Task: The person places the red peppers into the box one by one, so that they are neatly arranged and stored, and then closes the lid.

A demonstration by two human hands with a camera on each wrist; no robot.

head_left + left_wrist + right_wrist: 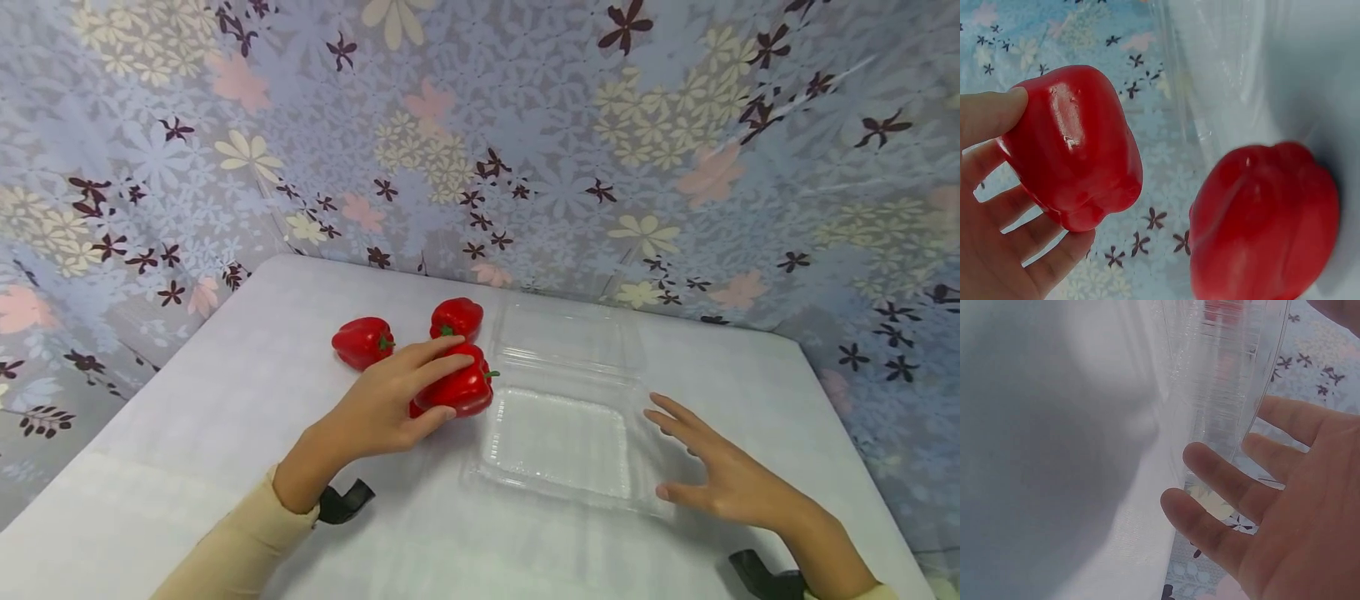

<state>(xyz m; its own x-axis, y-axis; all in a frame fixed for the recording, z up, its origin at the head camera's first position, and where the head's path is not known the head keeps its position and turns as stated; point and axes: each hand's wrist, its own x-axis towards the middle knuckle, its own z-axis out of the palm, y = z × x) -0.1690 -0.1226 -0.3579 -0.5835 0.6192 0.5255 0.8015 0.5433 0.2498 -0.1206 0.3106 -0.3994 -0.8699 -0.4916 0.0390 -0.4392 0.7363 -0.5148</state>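
Observation:
My left hand grips a red bell pepper, thumb on the near side and fingers over the top. The green stem of this pepper points right, toward the clear plastic container. In the left wrist view the held pepper shows its glossy lobed side, and a second red pepper sits beside it. A bit of red shows under my left hand, mostly hidden. My right hand is held at the container's right side, fingers spread and holding nothing; the right wrist view shows its fingers near the clear wall.
Two more red bell peppers lie on the white table, one at the left and one farther back. The container's lid is folded open toward the back. A flowered cloth rises behind the table.

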